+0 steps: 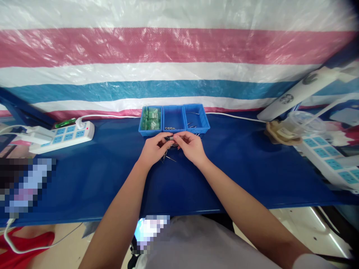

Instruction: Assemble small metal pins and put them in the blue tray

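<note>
The left hand [153, 150] and right hand [193, 146] pinch a small dark-and-silver part [169, 138] between them, above the blue surface [179, 190]; thin metal pins [171, 158] show beside the left fingertips. Just beyond sit three blue bins [174, 107], the left holding green packets [153, 118]. White power strips [89, 133] lie well apart on either side

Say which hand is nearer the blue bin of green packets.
Left: the left hand is just in front of the green-packet bin; the right hand is farther off, toward its right.
</note>
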Demonstrator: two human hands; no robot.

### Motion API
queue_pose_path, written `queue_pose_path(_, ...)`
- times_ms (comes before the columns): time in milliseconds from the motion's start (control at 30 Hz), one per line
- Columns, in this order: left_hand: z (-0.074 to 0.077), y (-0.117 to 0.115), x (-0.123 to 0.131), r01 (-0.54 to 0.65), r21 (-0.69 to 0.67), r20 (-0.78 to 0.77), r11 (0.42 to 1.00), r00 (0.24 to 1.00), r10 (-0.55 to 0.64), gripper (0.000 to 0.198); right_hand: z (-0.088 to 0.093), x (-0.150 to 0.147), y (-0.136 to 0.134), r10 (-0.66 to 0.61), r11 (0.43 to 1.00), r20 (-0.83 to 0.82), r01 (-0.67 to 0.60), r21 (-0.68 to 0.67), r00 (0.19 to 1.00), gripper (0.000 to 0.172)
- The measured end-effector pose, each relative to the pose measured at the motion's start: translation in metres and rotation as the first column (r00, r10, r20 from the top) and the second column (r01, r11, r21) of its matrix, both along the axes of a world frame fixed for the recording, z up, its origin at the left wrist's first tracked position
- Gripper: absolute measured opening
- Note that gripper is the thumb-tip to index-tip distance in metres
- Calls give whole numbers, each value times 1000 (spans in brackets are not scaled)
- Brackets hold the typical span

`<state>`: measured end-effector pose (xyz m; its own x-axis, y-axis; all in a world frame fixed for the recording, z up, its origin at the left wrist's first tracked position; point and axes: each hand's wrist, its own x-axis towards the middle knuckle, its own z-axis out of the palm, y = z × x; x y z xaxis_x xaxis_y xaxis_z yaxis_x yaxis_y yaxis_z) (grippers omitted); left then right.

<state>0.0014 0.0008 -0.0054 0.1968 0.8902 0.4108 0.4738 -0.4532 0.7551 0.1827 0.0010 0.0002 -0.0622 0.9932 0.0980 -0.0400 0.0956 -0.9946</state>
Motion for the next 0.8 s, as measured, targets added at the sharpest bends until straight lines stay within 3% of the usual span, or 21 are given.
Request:
queue_pose_path(633,0,1,-2,5,-14,-9,1000,1000,-5,35,0,0,0,8,1000,-19,-8,11,1000,36)
queue_pose_path(800,1,2,-1,-8,20,-20,1000,1000,9,25,0,0,0,4,1000,-4,-4,2,1000,37)
